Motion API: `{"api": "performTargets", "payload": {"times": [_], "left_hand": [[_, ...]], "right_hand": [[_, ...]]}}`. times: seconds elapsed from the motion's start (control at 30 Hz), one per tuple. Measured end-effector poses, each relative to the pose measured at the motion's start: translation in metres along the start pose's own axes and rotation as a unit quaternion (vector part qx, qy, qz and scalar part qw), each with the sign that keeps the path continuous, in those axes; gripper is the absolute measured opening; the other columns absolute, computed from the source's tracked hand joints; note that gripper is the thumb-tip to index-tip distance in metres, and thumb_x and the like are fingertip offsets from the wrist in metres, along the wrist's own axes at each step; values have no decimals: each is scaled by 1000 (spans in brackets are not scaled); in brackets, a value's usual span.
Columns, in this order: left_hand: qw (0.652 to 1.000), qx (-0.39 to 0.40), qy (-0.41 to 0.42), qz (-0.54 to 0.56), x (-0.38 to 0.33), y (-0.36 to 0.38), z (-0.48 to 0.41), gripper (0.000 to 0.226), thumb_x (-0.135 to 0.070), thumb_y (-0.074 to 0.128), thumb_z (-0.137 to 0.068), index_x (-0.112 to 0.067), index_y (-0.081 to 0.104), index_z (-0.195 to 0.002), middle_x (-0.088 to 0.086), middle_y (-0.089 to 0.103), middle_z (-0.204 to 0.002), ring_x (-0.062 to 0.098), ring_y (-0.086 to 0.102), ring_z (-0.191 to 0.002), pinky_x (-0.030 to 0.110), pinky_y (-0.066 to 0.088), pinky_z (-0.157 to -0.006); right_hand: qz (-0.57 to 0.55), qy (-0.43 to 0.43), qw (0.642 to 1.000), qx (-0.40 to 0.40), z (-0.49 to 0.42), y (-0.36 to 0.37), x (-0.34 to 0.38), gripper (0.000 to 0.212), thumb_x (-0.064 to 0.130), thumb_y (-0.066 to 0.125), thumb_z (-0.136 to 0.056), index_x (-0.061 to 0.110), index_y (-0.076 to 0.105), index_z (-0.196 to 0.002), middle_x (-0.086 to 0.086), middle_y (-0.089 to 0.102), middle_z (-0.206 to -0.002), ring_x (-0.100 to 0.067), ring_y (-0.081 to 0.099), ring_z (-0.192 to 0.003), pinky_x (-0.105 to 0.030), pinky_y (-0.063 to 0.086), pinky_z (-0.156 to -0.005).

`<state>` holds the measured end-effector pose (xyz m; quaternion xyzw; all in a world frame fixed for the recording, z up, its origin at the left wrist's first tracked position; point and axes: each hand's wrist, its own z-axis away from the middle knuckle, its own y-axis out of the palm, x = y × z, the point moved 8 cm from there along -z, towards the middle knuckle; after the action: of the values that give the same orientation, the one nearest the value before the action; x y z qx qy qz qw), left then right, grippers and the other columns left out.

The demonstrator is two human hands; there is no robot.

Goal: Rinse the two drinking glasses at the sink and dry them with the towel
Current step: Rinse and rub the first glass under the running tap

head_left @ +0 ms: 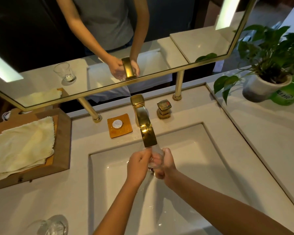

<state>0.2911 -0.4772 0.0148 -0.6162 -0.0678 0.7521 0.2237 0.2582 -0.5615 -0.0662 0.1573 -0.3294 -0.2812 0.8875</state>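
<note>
one clear glass sitting under the gold spout over the sink. second clear glass standing on the counter, front left. cream towel lying rumpled on a wooden tray.

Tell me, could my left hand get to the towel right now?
Probably not yet: the left hand is busy holding the glass under the faucet. The towel itself lies uncovered.
</note>
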Motion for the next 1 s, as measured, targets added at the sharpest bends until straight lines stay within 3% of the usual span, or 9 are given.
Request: {"api": "performTargets", "payload": {"times": [0.13,0.23,0.3,0.37,0.47,0.57,0.73,0.87,1.0], "left_hand": [[982,81,-137,99,23,14,3,40,-38,39,-99,-16,72,-99,7,75,-94,19,69,-89,22,48,-72],[975,59,-156,150,23,12,-3,35,-33,42,-97,-14,72,-101,8,75,-94,19,69,-88,24,48,-73],[957,38,-182,224,26,16,-4,33,-31,44,-96,-13,70,-103,8,75,-93,19,70,-84,26,51,-70],[925,37,-216,310,30,25,-1,31,-31,44,-97,-13,68,-104,6,75,-88,13,72,-74,22,53,-60],[883,37,-259,390,39,38,5,25,-28,48,-96,-13,67,-103,1,76,-80,10,72,-66,21,55,-53],[853,33,-289,434,45,44,9,22,-27,49,-95,-13,65,-99,-2,76,-72,8,71,-62,21,56,-53],[827,31,-321,461,50,38,14,25,-30,53,-93,-11,69,-92,3,75,-67,11,70,-55,22,57,-51],[802,24,-351,483,58,43,21,31,-33,57,-88,-10,77,-81,9,76,-79,18,72,-67,29,58,-66],[772,32,-399,494,61,57,34,31,-33,58,-88,-7,76,-89,13,76,-86,23,73,-73,35,59,-69]], "right_hand": [[202,-131,965,-105,4,-27,21,38,33,32,-99,16,56,-75,-5,57,-64,-7,49,-45,-20,35,-39],[333,-162,927,-66,2,-21,44,30,36,36,-101,19,58,-91,-11,63,-88,-20,61,-72,-31,52,-57],[482,-196,853,-44,5,-13,73,34,39,37,-101,16,60,-111,-11,60,-116,-24,57,-107,-43,50,-92],[597,-269,752,-77,14,-7,113,34,39,40,-100,20,59,-121,-4,47,-133,-20,39,-127,-39,37,-106],[629,-385,666,-111,25,11,169,30,30,53,-95,24,58,-124,-1,39,-144,-21,30,-134,-39,34,-107],[694,-376,606,-93,6,32,198,47,19,60,-91,23,49,-136,-7,25,-157,-30,19,-144,-48,30,-111],[776,-318,543,-45,-21,57,219,54,14,64,-89,22,47,-139,-11,53,-137,-28,53,-121,-40,48,-99],[812,-347,458,-105,-21,57,231,52,34,65,-89,27,50,-138,-7,60,-125,-28,58,-111,-39,50,-87],[788,-376,468,-136,-24,49,233,53,44,64,-87,29,51,-136,-6,61,-122,-27,59,-109,-36,47,-81]]}}
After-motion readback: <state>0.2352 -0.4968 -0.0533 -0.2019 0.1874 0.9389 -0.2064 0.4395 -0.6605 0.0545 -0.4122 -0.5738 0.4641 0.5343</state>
